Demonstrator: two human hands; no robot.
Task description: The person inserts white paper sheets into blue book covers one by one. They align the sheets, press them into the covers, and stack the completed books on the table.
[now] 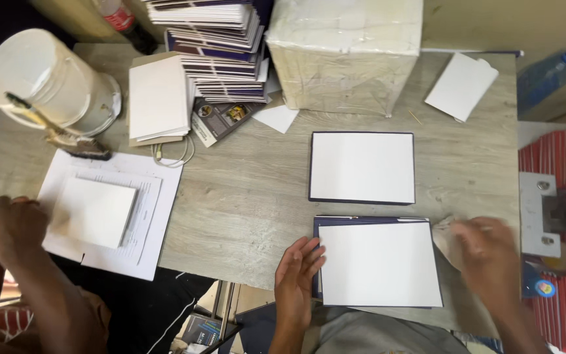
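Two hands at work: both on the near dark-blue cover [378, 263] with its white sheet, at the table's front edge.
Co-worker's hand [14, 226]: far left, resting on the corner of a stack of white sheets [109, 210]; not the wearer's.
Bucket [50, 82]: white, back left, brush [60, 134] lying across its rim and down to the table.
Book stacks [221, 49]: piled at the back, loose white card stack [158, 98] just beside.
Left hand [299, 272]: flat on the left edge of the near cover, fingers slightly spread and extended, pinning the sheet.
Second cover [361, 167]: same kind, lying just behind the near one, apart from it, untouched.
Wrapped parcel [345, 52]: large, pale, at the back behind the second cover.
Right hand [489, 255]: blurred, at the right edge of the near cover, closed around a pale cloth [447, 236]; exact finger posture cannot be told through the blur.
Table [250, 190]: grey wood-grain.
Doing it well, as judged: keep the left palm firm so the sheet cannot creep; wipe outward from the middle toward the edge; press evenly to chase out bubbles; mind the corners against lifting.
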